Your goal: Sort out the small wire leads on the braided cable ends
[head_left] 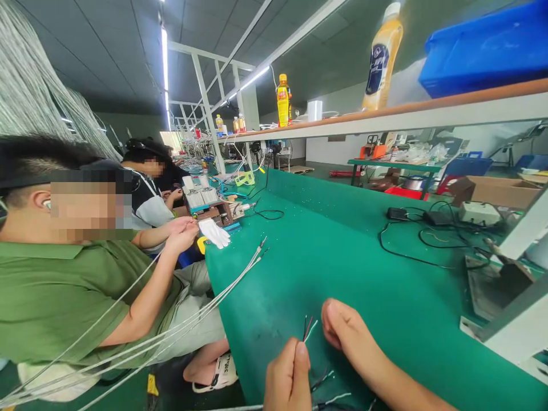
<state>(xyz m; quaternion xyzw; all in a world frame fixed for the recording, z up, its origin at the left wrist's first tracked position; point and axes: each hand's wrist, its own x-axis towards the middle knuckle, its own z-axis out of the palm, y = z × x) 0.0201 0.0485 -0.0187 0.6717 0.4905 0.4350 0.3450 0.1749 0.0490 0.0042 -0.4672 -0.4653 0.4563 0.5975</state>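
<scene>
My left hand [287,374] is closed, thumb against forefinger, round the end of a cable. Its thin stripped wires [307,330], dark, red and white, fan upward out of the pinch. Just to the right, apart from those wires, my right hand [345,326] is curled shut; whatever it may hold is hidden. Below and between the hands, more cable ends with split wires [323,379] lie on the green table mat [363,268]. Several grey cables [222,294] reach over the table's left edge, their ends resting on the mat.
At left a co-worker in a green shirt [55,291] holds a cable near a bench machine [214,205] and a white glove [214,233]. Black cords and adapters [398,214] lie at right, near a metal post [514,319]. A shelf [342,123] with bottles spans above.
</scene>
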